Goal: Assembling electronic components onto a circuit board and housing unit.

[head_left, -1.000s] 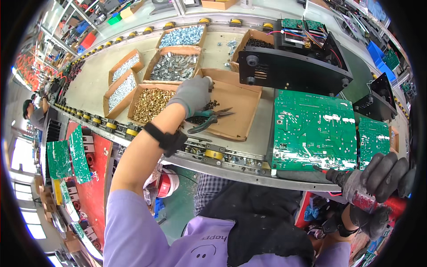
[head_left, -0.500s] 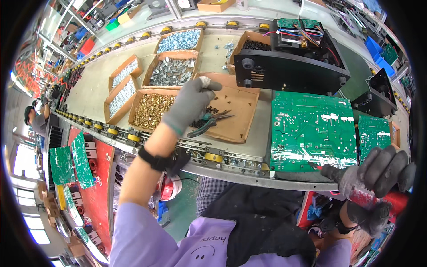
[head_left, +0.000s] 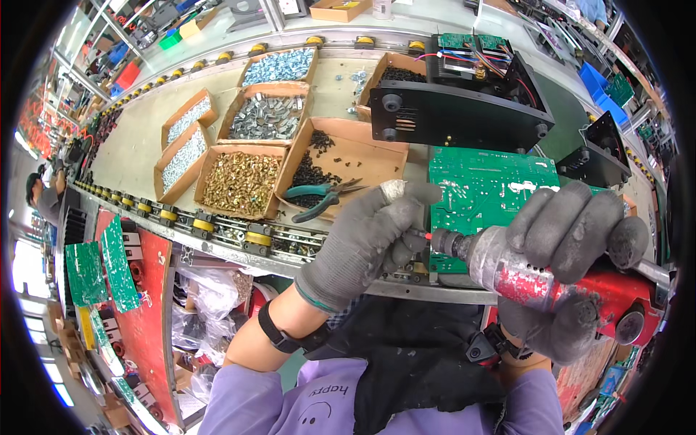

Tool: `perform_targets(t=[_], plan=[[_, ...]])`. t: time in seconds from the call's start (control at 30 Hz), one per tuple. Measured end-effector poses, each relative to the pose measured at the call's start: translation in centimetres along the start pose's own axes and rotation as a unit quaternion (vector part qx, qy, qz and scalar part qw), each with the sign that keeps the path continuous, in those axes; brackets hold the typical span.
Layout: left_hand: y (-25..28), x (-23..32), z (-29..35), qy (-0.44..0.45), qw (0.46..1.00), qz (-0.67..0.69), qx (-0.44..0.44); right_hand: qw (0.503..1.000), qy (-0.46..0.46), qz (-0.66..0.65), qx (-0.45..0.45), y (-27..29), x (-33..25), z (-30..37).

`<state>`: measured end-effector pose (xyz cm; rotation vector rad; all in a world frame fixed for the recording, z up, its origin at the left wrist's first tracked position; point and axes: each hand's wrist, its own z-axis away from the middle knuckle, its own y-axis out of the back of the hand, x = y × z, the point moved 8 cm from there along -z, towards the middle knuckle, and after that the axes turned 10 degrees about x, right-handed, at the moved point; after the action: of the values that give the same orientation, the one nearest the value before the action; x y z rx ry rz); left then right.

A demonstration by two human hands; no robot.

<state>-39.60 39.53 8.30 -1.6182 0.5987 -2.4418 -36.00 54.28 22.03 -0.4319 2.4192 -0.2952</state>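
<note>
My right hand (head_left: 569,239), in a dark grey glove, is wrapped round a worn red power screwdriver (head_left: 522,279) whose bit points left. At the bit's tip, the fingers of my gloved left hand (head_left: 366,246) are pinched together. Whatever they hold is too small and hidden to make out. Behind both hands lies a large green circuit board (head_left: 486,177), partly covered by the screwdriver and right hand. Green-handled pliers (head_left: 319,199) rest on the near edge of a cardboard tray (head_left: 384,148) holding scattered black screws, just beyond my left hand.
Cardboard boxes of brass-coloured fasteners (head_left: 239,181), grey metal clips (head_left: 267,116) and bluish fasteners (head_left: 279,67) stand to the left. A black equipment chassis (head_left: 457,116) with exposed wiring stands behind the board. Yellow rollers (head_left: 259,238) line the bench's near rail.
My left hand has moved from above the black-screw tray, right and nearer, to the bit's tip. The right hand has brought the screwdriver left and up, and its bit has left the board.
</note>
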Motion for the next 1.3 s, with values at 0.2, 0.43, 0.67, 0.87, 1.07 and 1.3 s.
perform_targets(t=[0.2, 0.43, 0.67, 0.87, 1.07, 1.3], plan=[[0.3, -0.8, -0.1, 0.035, 0.999, 0.014, 0.008, 0.999, -0.022, 0.010, -0.028, -0.7, 0.5, -0.1], [1.6, -1.2, -0.3, 0.028, 0.997, -0.034, -0.066, 0.999, -0.021, -0.006, -0.025, 0.3, 0.5, 0.2], [18.1, 7.3, -7.5, -0.023, 0.847, -0.491, 0.203, 0.992, 0.067, 0.019, 0.106, 5.0, -1.4, 0.0], [25.5, 12.1, -17.0, -0.051, 0.592, -0.752, 0.285, 0.964, 0.047, 0.130, 0.225, 11.6, -3.5, 2.3], [24.0, 10.7, -21.7, -0.080, 0.497, -0.834, 0.225, 0.992, -0.044, 0.091, 0.076, 11.4, -4.5, 2.0], [26.1, 13.0, -19.3, -0.107, 0.564, -0.750, 0.329, 0.816, 0.079, 0.296, 0.491, 17.1, -8.8, 5.8]])
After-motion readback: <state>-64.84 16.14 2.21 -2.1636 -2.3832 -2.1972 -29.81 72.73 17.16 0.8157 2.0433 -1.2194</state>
